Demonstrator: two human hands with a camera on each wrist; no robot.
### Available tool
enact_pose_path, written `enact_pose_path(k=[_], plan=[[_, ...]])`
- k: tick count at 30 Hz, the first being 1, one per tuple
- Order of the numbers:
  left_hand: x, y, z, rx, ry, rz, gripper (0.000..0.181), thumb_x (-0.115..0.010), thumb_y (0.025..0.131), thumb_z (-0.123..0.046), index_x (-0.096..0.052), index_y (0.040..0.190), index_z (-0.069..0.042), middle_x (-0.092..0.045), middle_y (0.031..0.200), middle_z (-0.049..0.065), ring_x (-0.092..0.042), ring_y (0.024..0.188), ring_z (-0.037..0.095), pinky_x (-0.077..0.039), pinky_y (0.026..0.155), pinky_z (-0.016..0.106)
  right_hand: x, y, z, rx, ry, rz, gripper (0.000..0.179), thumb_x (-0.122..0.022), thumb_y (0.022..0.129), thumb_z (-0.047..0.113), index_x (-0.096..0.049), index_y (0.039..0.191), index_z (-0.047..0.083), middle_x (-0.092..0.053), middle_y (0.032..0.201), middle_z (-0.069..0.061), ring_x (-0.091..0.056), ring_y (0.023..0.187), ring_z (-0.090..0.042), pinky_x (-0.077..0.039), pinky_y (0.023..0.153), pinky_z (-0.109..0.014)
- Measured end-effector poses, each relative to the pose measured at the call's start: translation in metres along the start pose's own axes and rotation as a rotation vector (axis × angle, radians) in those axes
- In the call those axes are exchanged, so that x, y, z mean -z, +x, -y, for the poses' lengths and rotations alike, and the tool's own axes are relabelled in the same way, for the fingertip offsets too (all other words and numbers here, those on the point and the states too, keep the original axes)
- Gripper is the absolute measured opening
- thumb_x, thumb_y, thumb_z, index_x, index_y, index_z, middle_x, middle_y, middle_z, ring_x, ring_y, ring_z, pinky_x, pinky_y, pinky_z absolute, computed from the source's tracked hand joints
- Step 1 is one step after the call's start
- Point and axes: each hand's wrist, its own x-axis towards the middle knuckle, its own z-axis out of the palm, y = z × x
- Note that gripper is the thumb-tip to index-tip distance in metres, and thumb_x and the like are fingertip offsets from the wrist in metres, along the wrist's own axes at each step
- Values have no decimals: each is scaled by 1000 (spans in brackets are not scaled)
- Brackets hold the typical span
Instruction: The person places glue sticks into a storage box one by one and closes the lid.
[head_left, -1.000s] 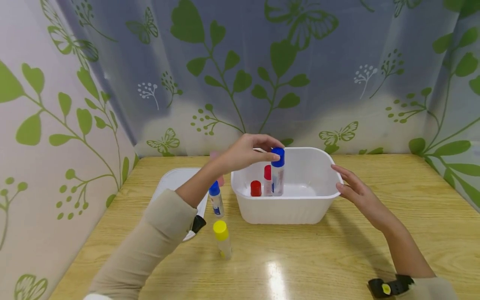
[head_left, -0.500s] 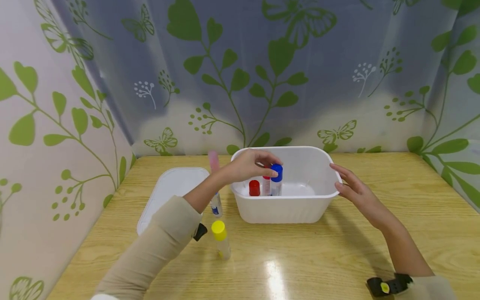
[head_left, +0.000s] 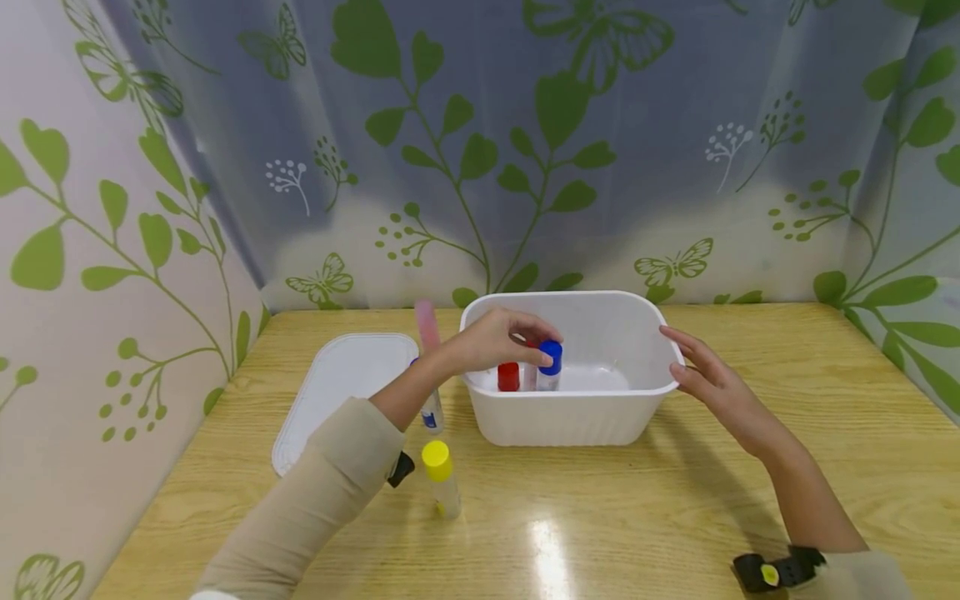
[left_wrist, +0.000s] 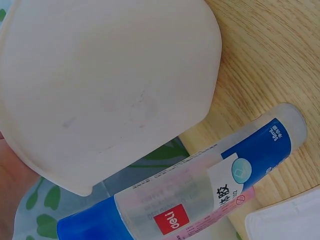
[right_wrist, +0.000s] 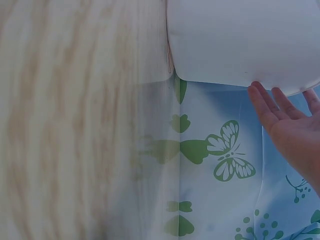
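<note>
Pinching the blue-capped bottle (head_left: 551, 362) near its top, your left grip (head_left: 495, 340) keeps it upright inside the white tub (head_left: 566, 421), its body below the grip and near a red-capped bottle (head_left: 508, 377). Your right grip (head_left: 711, 385), loosely extended, touches the tub's right end.

The blue-capped glue bottle (head_left: 553, 367) has a clear body and is nearly upright inside the white bin (head_left: 562, 421), its cap pinched by the left hand (head_left: 495, 340); the front wall hides its base. The bin, oblong with rounded corners and open at top, sits level on the surface (head_left: 637, 517).
</note>
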Motion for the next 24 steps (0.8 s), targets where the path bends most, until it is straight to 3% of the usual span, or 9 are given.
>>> enact_pose_path(k=[3,5,10,16,24], plan=[[-1,0,1,28,3,13,29,-72,80,-15,-68,108,-7,-67,99,-1,-59,89,8,-46,79,20,0,0,0,0,8,2,49,-34,101,20,-19,148,21,-11,149,-19,-26,127,-32,-27,97,-57],[-2,1,1,43,0,24,29,-73,80,-15,-68,108,-7,-67,99,-1,-60,89,7,-46,80,20,0,0,0,-1,10,3,49,-34,102,20,-19,148,21,-11,149,-19,-26,128,-32,-25,97,-60],[-4,2,1,39,16,52,28,-73,79,-12,-69,106,-6,-67,98,0,-60,88,6,-46,79,19,1,0,0,-6,-5,2,49,-34,102,21,-19,148,22,-11,149,-18,-28,127,-28,-28,97,-56],[-3,2,1,21,34,73,29,-73,79,-10,-69,107,-5,-67,99,0,-60,88,6,-46,79,18,0,0,0,-4,22,3,49,-34,101,20,-18,148,21,-10,149,-18,-27,128,-29,-23,97,-61],[-3,2,3,14,51,120,29,-71,81,-11,-67,109,-7,-66,97,-2,-58,90,7,-46,80,19,1,0,-1,1,6,4,49,-34,101,20,-19,148,22,-11,149,-17,-28,127,-25,-28,98,-54]])
